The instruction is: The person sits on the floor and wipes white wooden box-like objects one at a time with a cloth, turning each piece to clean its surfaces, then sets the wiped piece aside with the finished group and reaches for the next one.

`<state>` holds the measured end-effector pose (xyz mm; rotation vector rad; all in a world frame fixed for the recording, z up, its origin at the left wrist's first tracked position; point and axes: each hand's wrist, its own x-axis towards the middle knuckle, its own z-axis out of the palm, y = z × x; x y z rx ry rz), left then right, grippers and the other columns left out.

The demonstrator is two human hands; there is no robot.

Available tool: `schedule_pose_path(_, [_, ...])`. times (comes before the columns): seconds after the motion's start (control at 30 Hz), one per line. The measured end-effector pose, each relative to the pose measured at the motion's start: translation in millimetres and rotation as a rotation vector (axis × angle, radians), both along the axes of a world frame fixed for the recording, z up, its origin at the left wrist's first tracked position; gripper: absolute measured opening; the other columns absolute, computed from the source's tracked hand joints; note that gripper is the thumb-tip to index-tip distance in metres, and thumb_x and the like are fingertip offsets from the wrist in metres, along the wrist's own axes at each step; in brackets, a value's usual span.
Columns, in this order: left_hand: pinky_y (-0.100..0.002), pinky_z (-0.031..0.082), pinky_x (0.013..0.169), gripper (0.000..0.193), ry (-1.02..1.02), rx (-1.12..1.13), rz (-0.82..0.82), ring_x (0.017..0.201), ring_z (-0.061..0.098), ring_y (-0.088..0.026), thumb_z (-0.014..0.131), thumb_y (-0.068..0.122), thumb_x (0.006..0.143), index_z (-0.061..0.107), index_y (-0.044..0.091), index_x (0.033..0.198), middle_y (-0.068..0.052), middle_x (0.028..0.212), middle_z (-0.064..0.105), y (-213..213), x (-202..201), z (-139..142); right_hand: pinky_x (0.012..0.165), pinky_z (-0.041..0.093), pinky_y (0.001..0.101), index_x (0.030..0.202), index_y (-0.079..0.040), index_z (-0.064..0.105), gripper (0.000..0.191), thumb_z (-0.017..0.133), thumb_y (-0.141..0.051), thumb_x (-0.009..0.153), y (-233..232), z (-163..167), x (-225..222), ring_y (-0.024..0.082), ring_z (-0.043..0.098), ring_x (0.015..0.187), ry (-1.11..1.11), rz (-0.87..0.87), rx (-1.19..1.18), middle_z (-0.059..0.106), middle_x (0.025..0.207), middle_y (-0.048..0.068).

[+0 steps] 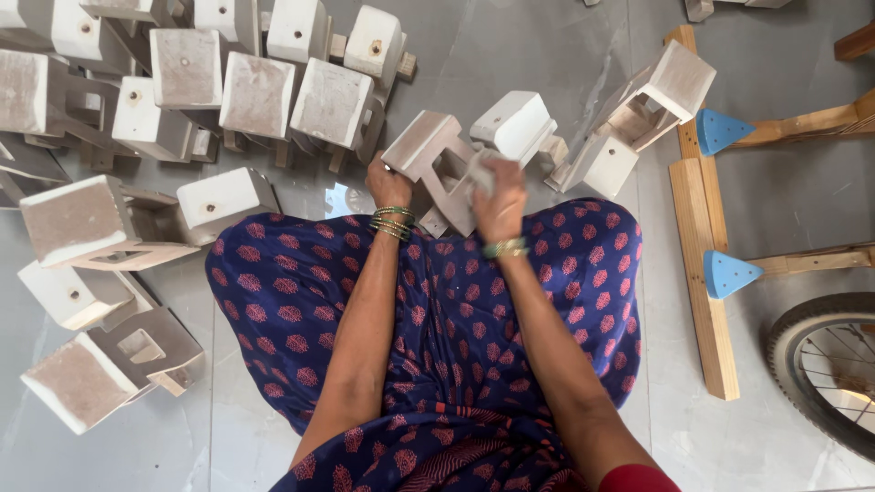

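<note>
At the far left, a heap of pale wooden blocks [187,91] covers the grey floor [510,46], each one a squarish, whitewashed piece with a hollow frame on its side; several more lie loose by the person's left knee [109,364]. The person sits on the floor in a blue dress with red dots [437,319], both arms stretched forward over the lap. The left hand [389,185], with green and gold bangles at the wrist, has its grip clenched on the near left edge of one wooden piece [433,155], which is held tilted just above the lap. The right hand [499,196], with a green bangle, grasps a small grey pad [481,173] and presses it against the right side of that same piece. Just beyond lie two more blocks [519,123], touching each other. Further right a taller block [656,100] leans beside a wooden frame [697,264] with blue triangular corners [725,273]. At the far right edge part of a bicycle wheel [820,364] shows
</note>
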<state>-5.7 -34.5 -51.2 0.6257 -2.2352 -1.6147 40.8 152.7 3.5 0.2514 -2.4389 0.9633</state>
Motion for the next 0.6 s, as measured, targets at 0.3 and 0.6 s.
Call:
schedule_pose_path(0.3, [-0.043,0.056,0.082,0.024,-0.013,0.015,0.024,0.096,0.073,-0.042,0.067,0.010,0.078,0.072,0.002,0.100,-0.023,0.092,0.075,-1,0,-1,0.096,0.053,0.0467,0.108,-0.003,0.065,0.034,0.068,0.005,0.075,21,-13,2,0.036,0.063,0.105,-0.096,0.070,0.092,0.064,0.108,0.016])
schedule_pose_path(0.6, [-0.043,0.055,0.081,0.022,-0.025,-0.027,0.021,0.097,0.073,-0.041,0.070,0.013,0.081,0.071,0.002,0.099,-0.024,0.092,0.075,-4,-2,0,0.095,0.054,0.0469,0.105,0.003,0.065,0.033,0.069,0.002,0.072,5,0,27,0.037,0.064,0.103,-0.240,0.157,0.001,0.062,0.107,0.021])
